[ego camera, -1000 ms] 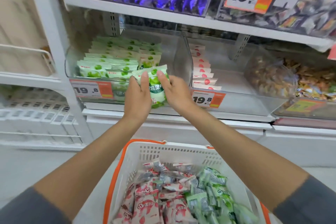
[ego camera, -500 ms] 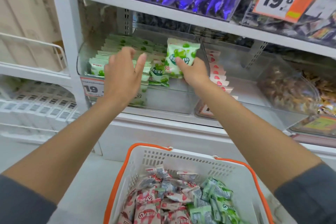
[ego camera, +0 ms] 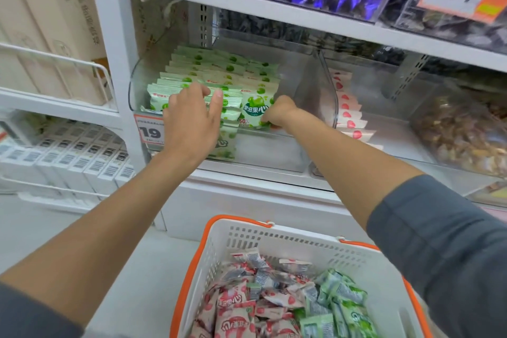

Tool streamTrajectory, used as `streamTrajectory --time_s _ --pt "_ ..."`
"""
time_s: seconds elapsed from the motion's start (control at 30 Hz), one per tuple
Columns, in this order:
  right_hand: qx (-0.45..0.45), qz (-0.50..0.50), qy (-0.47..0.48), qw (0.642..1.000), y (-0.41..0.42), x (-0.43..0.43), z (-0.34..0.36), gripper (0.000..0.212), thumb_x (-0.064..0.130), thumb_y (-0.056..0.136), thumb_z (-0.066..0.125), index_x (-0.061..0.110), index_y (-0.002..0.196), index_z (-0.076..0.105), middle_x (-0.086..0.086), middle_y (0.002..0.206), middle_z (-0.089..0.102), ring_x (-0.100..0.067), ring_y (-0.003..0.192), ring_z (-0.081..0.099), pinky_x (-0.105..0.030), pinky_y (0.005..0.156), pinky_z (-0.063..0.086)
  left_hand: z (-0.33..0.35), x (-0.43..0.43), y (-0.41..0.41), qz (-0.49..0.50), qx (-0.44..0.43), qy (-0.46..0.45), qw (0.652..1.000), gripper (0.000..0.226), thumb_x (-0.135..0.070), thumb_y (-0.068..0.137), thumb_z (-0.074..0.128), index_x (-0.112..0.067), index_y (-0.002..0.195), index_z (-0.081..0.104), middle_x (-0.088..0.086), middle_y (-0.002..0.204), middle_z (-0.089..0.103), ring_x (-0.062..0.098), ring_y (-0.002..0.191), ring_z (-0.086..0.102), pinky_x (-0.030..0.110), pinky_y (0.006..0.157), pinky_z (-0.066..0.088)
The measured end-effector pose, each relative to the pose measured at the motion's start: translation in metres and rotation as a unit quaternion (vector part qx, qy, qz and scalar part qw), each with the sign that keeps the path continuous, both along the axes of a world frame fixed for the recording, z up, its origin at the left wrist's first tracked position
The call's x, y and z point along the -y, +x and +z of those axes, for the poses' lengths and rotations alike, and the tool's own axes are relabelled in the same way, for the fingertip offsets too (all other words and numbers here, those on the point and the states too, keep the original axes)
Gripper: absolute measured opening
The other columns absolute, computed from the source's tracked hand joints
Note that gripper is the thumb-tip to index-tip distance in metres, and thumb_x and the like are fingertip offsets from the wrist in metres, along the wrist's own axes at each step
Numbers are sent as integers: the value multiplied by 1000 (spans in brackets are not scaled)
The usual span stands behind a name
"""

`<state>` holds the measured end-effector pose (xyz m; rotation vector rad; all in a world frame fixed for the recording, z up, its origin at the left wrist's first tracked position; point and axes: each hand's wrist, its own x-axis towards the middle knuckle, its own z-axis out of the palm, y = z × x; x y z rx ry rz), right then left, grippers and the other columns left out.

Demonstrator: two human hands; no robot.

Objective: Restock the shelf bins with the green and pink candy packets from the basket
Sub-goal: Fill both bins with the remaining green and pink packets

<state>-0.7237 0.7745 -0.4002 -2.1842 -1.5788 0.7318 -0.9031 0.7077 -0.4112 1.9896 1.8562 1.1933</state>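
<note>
Head view: the green packet [ego camera: 253,111] is down now. A moment ago it was up above the clear bin [ego camera: 326,90]; now it stands at the front of the right-hand green row. The right hand [ego camera: 278,112] still pinches its lower right edge, fingers curled tight. The left hand [ego camera: 192,118] has dropped onto the left row with its fingers bent over the packet tops, though whether they grip I cannot tell. I'd call that one more restocked. Below, the basket [ego camera: 301,239] holds plenty of pink packets [ego camera: 236,310] and green ones.
</note>
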Motion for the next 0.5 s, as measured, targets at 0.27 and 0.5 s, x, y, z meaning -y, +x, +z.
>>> streamTrajectory --time_s 0.27,0.5 --pt "71 9 93 993 3 20 9 9 7 91 52 2 96 59 -13 100 60 -30 96 58 -30 72 43 7 21 13 -48 -26 123 991 21 -21 97 46 -16 109 63 0 108 63 24 107 52 40 91 38" --pt "-4 176 378 909 18 136 -17 18 0 80 49 7 81 66 -4 83 63 -19 77 57 -30 68 42 -27 62 62 -148 101 -79 981 13 -17 89 51 -19 87 64 -10 69 58 18 65 54 34 63 44"
